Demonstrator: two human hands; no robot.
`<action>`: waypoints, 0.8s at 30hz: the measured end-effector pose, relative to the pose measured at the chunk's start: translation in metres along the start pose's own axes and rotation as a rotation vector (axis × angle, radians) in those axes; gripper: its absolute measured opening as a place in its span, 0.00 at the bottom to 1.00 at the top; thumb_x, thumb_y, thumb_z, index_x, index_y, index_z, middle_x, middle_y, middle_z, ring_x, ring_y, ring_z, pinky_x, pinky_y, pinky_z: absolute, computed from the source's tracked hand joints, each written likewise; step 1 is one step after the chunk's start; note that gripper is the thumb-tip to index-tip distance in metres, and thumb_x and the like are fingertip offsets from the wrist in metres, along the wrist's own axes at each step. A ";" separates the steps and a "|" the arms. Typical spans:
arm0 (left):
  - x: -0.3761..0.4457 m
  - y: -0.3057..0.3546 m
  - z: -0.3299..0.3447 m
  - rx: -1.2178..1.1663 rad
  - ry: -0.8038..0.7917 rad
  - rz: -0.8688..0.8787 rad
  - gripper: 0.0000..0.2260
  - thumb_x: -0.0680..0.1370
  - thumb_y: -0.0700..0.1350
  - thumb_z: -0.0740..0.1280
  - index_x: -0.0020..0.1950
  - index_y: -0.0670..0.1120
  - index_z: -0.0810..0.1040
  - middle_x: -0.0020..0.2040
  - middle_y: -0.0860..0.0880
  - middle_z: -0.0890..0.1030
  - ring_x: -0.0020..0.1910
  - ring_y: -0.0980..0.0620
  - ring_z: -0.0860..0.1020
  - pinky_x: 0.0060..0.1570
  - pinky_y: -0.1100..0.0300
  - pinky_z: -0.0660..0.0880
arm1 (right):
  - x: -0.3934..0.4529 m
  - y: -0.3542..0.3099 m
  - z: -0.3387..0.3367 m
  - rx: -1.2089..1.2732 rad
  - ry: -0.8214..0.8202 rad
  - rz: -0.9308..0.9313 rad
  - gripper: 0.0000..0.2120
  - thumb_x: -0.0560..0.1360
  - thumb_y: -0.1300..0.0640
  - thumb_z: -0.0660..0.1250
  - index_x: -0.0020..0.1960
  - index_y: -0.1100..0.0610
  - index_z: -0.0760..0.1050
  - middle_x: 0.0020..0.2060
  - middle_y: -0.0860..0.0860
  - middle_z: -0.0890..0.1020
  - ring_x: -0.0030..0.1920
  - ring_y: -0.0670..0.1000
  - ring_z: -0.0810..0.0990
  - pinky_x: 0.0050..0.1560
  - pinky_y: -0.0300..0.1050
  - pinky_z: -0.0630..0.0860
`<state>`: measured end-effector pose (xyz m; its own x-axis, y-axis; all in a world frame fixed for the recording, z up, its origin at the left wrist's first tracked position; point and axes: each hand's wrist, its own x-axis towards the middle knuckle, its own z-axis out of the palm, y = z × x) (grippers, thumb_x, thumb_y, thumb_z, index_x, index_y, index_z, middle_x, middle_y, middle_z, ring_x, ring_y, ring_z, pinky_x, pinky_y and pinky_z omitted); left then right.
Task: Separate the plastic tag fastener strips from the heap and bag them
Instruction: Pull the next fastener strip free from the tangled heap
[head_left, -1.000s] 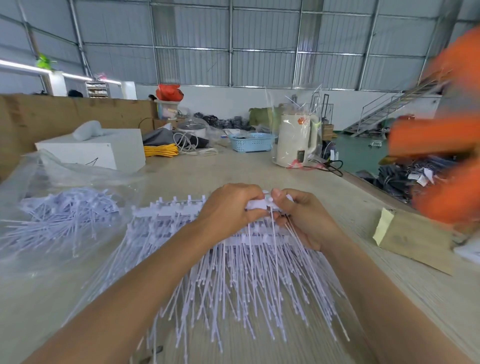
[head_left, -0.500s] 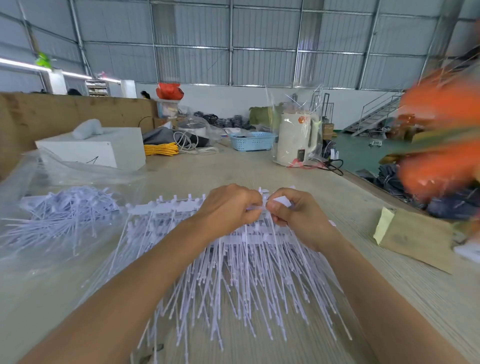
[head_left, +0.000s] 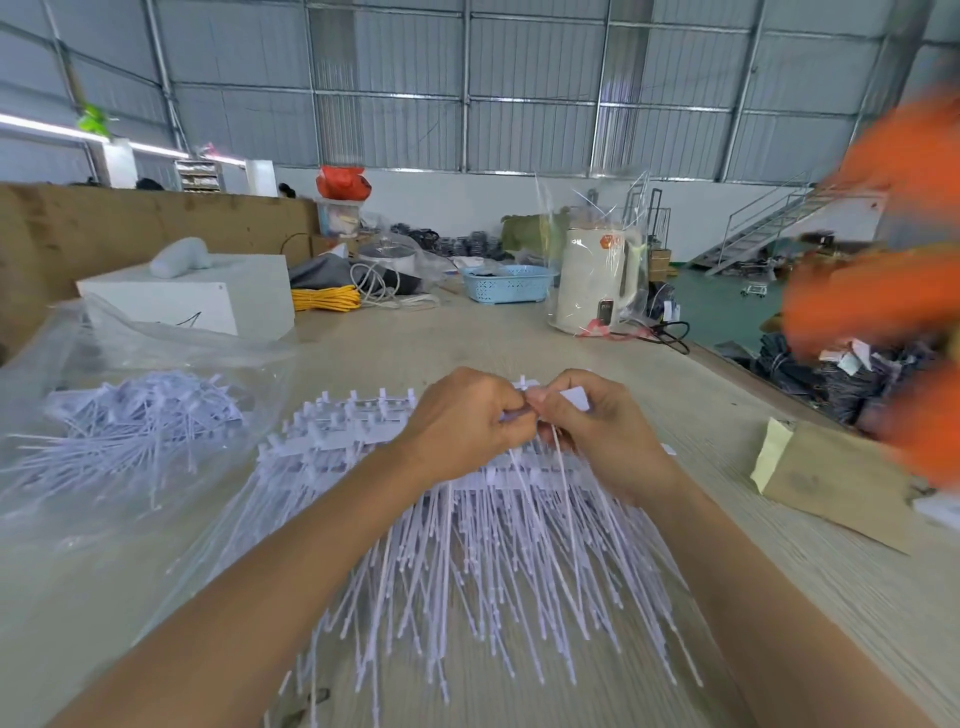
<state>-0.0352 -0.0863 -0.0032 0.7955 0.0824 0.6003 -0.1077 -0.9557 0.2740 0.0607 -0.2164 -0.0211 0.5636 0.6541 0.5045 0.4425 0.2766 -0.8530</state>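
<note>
- Table (head_left: 467, 343): pale wood grain, long.
- Heap (head_left: 467, 561) of white fastener strips at the near middle.
- Clear bag (head_left: 130, 364) at left, strips inside.
- White box (head_left: 260, 296), yellow cord (head_left: 324, 300), blue basket (head_left: 506, 283), kettle (head_left: 592, 280) at the far end.
- Brown envelope (head_left: 836, 483) at right.

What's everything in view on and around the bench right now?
heap of tag fastener strips: one, white, table centre
clear bag of separated fasteners: one, white contents, table left
white box: one, far left
yellow cord coil: one, beside the box
blue basket: one, far centre
kettle in plastic wrap: one, cream, far right of centre
brown paper packet: one, table right
orange blur: unidentifiable, right edge
table: one, pale wood
left hand: pinching a strip at the heap's top
right hand: pinching the same strip
</note>
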 end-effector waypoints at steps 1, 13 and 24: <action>0.001 0.002 0.000 -0.062 0.031 -0.003 0.18 0.75 0.44 0.67 0.25 0.50 0.70 0.23 0.49 0.70 0.24 0.52 0.68 0.29 0.58 0.66 | 0.001 -0.001 0.000 0.029 0.021 -0.001 0.11 0.74 0.56 0.69 0.38 0.63 0.75 0.27 0.54 0.77 0.27 0.48 0.72 0.29 0.35 0.69; 0.009 0.015 0.006 -0.222 0.130 0.029 0.13 0.74 0.47 0.64 0.36 0.41 0.83 0.27 0.43 0.77 0.27 0.47 0.74 0.30 0.55 0.72 | 0.004 -0.012 -0.001 0.264 0.107 0.100 0.13 0.76 0.63 0.65 0.33 0.58 0.71 0.26 0.51 0.75 0.26 0.47 0.71 0.27 0.37 0.69; 0.001 -0.005 0.007 -0.427 0.063 -0.199 0.17 0.72 0.41 0.73 0.58 0.38 0.79 0.49 0.49 0.82 0.33 0.70 0.76 0.34 0.80 0.68 | 0.010 -0.007 -0.055 0.824 0.407 0.351 0.07 0.75 0.58 0.65 0.45 0.59 0.68 0.30 0.51 0.74 0.25 0.44 0.72 0.26 0.34 0.71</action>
<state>-0.0293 -0.0835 -0.0095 0.7894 0.2818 0.5453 -0.2029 -0.7187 0.6651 0.1017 -0.2501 -0.0030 0.8355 0.5436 0.0804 -0.3338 0.6183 -0.7116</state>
